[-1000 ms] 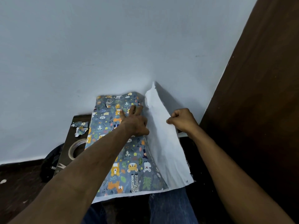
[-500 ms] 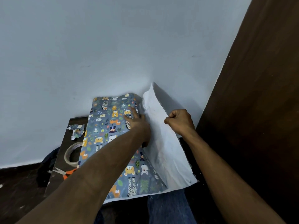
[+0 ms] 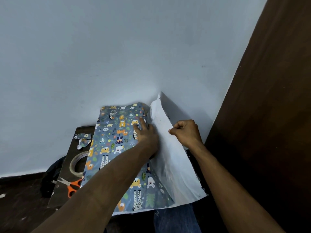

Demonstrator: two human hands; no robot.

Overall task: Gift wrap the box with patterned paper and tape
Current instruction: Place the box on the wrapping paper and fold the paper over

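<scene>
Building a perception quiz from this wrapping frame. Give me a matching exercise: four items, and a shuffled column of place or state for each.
Items:
1. tape roll
2. scissors
3. left hand
4. right hand

States:
A. pinches the white flap of the patterned paper and holds it up
B. lies nearest the camera on the dark board, orange handles
C. presses flat on the printed side of the paper
D. sits on the board between the paper scraps and the scissors

Pairs: 1-D, 2-B, 3-C, 4-A
</scene>
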